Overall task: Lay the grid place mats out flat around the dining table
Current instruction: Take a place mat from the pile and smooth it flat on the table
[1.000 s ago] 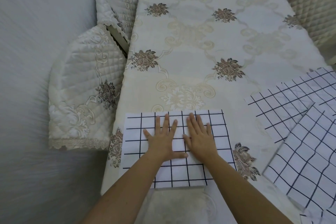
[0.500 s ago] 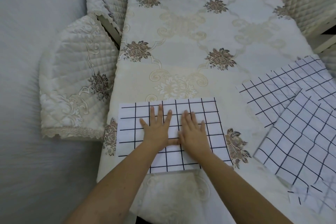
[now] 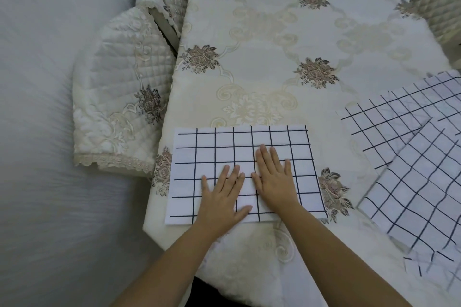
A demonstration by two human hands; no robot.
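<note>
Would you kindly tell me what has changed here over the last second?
Both flat hands slid back over the near grid mat toward the person: the left hand further, almost to its near edge, the right hand less. Nothing was gripped or let go. That mat and the overlapping mats at the right stayed put on the tablecloth.

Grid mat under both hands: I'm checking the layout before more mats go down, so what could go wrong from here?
1. The grid mat lies close to the table's near-left corner. If the left hand and right hand, both pressing flat, push outward, it may slide on the tablecloth and overhang.
2. The other mats on the right overlap askew, so pulling one could drag another along.
</note>
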